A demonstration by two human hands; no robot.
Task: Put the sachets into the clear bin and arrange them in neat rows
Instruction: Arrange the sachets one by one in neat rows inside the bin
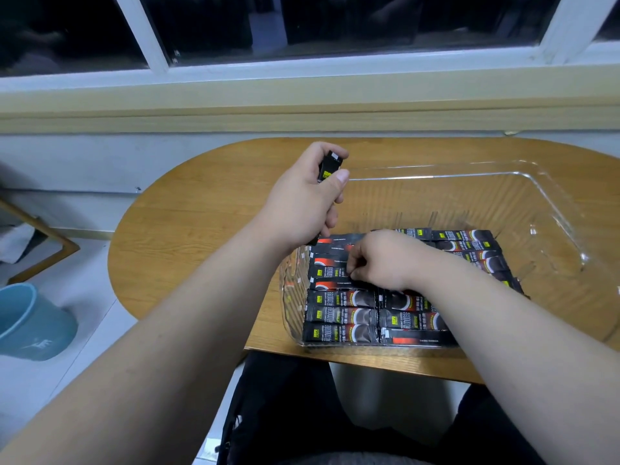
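Now left hand (302,203) around sachets (330,166), right hand (379,260) inside clear bin (550,199).

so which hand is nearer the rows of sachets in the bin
Right. The right hand rests on the rows, fingers pinching one sachet; the left hand holds a bundle above them, to the left.

I sit at an oval wooden counter (188,236) beneath a white-framed window (157,45) with dark panes. To my left, a blue bucket (30,323) stands on the pale floor (84,297).
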